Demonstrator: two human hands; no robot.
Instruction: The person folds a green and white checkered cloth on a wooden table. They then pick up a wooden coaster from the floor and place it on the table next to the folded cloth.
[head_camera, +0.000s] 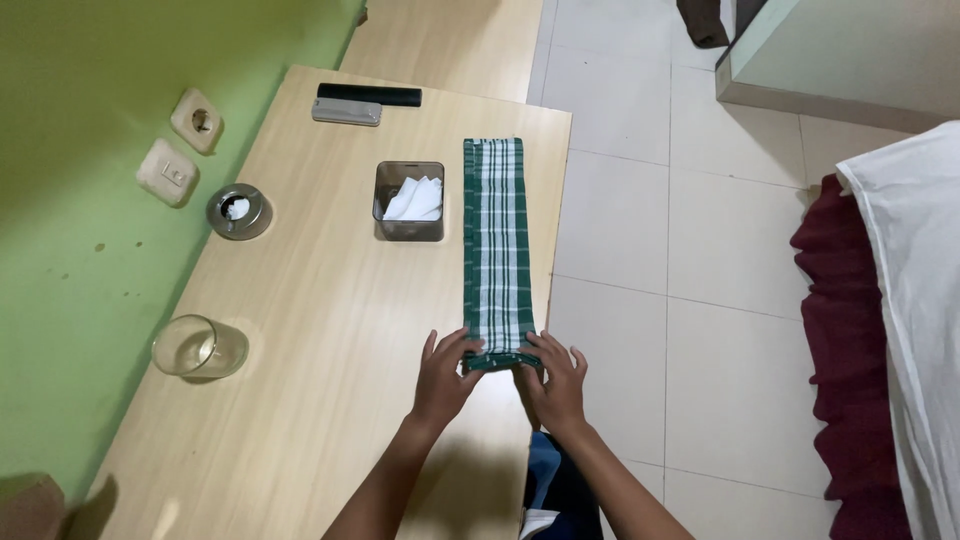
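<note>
cloth: long folded green-and-white checked woven cloth (495, 250), matt, soft weave as I see it
table: pale wood-grain table top (320, 350), smooth, satin, prob. laminate
holder: dark see-through square plastic box (409, 200), glossy; white paper napkins (414, 198) inside, matt, crumpled
glass: clear drinking glass (198, 347), shiny
ashtray: round silver metal ashtray (239, 211), polished
remote: black plastic bar (369, 95), matt
floor: pale floor tiles (640, 230), smooth, slight sheen
</note>
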